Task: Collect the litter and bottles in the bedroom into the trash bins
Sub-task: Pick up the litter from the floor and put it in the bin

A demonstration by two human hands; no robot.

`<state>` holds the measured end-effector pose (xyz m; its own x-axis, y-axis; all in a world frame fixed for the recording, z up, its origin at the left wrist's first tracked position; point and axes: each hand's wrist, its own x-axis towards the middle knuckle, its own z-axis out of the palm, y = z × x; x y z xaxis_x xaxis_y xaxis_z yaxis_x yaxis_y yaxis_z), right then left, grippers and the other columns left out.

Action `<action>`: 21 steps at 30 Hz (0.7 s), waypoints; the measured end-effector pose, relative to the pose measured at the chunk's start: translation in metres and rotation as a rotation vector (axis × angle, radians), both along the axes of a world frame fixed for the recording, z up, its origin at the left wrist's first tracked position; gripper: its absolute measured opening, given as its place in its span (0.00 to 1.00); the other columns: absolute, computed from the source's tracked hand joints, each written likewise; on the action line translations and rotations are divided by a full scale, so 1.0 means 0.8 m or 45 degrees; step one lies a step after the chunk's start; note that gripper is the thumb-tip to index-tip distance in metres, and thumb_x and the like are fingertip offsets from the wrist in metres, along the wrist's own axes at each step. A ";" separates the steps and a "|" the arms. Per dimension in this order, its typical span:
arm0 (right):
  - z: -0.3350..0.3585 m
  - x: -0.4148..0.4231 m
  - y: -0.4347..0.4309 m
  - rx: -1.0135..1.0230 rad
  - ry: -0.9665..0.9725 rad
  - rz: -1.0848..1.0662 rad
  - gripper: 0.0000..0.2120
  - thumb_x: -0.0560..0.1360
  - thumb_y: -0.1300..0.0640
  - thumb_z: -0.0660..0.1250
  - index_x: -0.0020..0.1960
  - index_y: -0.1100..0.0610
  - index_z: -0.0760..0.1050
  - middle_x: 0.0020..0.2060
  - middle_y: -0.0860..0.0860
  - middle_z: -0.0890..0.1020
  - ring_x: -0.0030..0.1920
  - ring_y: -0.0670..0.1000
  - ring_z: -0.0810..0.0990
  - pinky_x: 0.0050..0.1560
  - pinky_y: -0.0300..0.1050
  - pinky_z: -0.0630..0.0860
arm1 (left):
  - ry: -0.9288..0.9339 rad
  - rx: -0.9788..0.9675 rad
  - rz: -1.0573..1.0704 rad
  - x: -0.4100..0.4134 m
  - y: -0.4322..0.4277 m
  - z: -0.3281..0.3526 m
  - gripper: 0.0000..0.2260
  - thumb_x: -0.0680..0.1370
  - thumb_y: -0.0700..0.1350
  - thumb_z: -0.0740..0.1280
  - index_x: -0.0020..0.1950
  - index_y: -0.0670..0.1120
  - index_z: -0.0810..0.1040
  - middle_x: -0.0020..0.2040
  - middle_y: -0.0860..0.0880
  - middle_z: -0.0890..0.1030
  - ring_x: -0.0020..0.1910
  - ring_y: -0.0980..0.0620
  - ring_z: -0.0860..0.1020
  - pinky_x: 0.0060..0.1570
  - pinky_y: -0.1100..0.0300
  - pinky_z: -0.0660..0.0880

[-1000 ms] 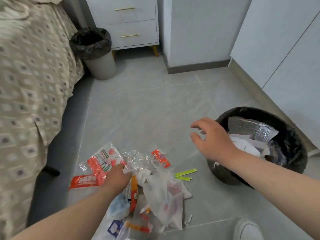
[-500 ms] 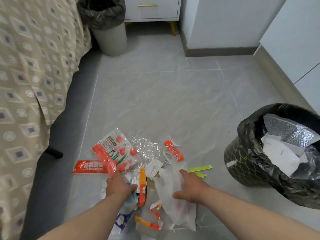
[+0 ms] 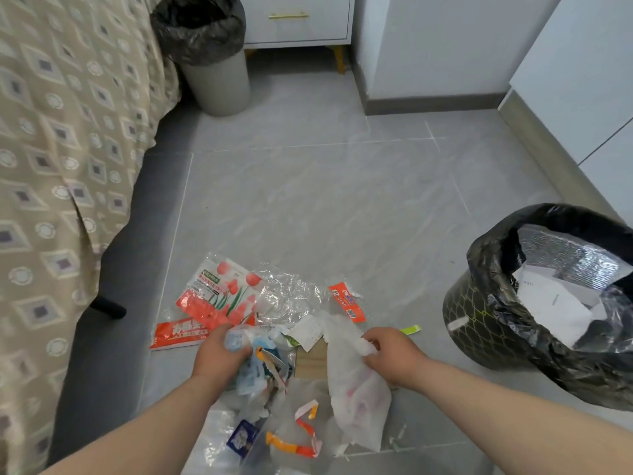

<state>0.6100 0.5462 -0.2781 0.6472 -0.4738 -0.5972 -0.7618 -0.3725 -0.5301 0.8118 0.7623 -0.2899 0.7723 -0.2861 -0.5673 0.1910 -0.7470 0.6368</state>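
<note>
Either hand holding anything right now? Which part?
Left hand grips a crumpled clump of wrappers at its top. Right hand pinches the white plastic bag by its upper edge.

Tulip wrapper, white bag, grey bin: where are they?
tulip wrapper (image 3: pixel 226 286), head view, on its printed flowers.
white bag (image 3: pixel 356 395), head view, on its crumpled middle.
grey bin (image 3: pixel 219 87), head view, on its bare wall.

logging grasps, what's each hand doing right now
Left hand: grips a bunch of crumpled wrappers.
Right hand: pinches the white plastic bag.
</note>
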 end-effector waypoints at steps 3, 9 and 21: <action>0.042 0.004 -0.010 -0.010 -0.039 0.041 0.14 0.69 0.64 0.61 0.29 0.51 0.67 0.27 0.45 0.70 0.34 0.47 0.70 0.31 0.38 0.63 | 0.002 -0.042 0.033 0.000 -0.002 0.019 0.28 0.71 0.35 0.73 0.69 0.44 0.70 0.61 0.42 0.76 0.56 0.43 0.76 0.56 0.49 0.76; 0.165 -0.001 -0.041 0.113 -0.116 0.080 0.13 0.66 0.66 0.68 0.33 0.48 0.74 0.30 0.42 0.77 0.31 0.39 0.73 0.27 0.28 0.67 | -0.055 -0.096 0.018 -0.011 -0.013 0.077 0.26 0.72 0.36 0.73 0.68 0.44 0.71 0.57 0.44 0.76 0.51 0.44 0.75 0.55 0.49 0.76; 0.312 -0.078 -0.124 0.492 -0.560 -0.309 0.11 0.69 0.73 0.66 0.48 0.61 0.78 0.38 0.58 0.83 0.40 0.58 0.81 0.45 0.53 0.77 | -0.215 -0.163 -0.032 -0.064 -0.046 0.217 0.28 0.70 0.44 0.75 0.69 0.50 0.70 0.62 0.43 0.77 0.54 0.42 0.79 0.54 0.45 0.79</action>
<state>0.5476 0.4467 -0.0288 0.7722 -0.4416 -0.4569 -0.4806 0.0644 -0.8746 0.7605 0.7255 -0.1161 0.8450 -0.3676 -0.3883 0.0559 -0.6614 0.7479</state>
